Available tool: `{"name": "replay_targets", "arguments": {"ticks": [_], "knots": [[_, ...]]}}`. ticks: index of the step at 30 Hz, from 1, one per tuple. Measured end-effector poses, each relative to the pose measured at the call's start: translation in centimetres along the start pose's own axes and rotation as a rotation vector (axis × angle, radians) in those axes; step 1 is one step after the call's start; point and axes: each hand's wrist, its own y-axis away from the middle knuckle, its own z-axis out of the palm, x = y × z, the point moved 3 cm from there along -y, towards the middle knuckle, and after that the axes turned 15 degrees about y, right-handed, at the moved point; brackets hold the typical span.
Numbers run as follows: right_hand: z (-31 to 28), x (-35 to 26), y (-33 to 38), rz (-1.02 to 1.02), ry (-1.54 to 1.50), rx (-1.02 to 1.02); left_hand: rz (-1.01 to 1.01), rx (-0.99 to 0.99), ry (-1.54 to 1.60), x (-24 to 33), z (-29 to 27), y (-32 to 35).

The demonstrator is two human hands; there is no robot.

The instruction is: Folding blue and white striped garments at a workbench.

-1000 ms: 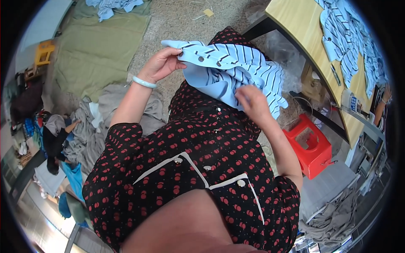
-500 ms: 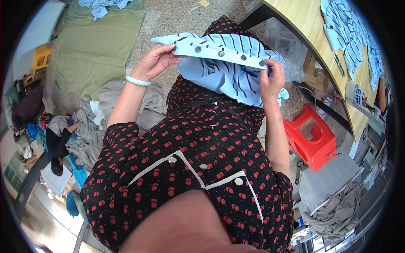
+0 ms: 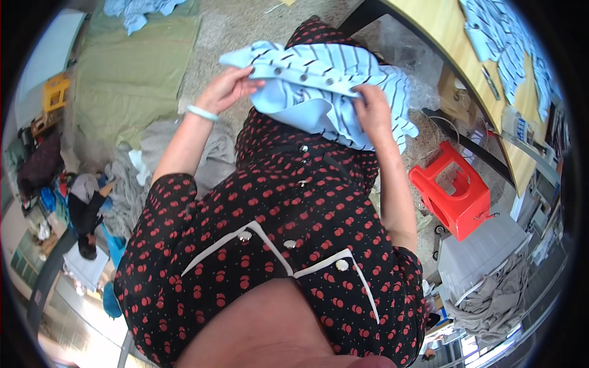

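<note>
Light blue and dark-striped, the button-front shirt (image 3: 343, 60) is lying bunched over the lap of the dotted dress (image 3: 267, 141), its placket (image 3: 291, 75) stretching between both hands. The left hand (image 3: 228, 89) is pinching one end (its other fingers are hanging loosely open); the right hand (image 3: 373, 115) is gripping farther along, fingers mostly closed. Spreading the placket seems the step in hand; the next move is probably calling for light, even tension.

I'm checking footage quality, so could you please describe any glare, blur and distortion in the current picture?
Head view: brightness washes out the lower-left rim; head view: the table's edge bows, fisheye-style; head view: the left hand and striped garment look slightly soft.
</note>
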Motion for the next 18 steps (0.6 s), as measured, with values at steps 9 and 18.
{"name": "replay_targets", "arguments": {"ticks": [9,18], "knots": [[-12.2,8.6,-3.1,0.148,0.389,0.583,0.023,0.030,0.263,-1.5,-2.5,0.1],[-14.2,25.5,-6.0,0.298,0.645,0.159,0.018,0.027,0.218,-5.0,1.8,-2.1]]}}
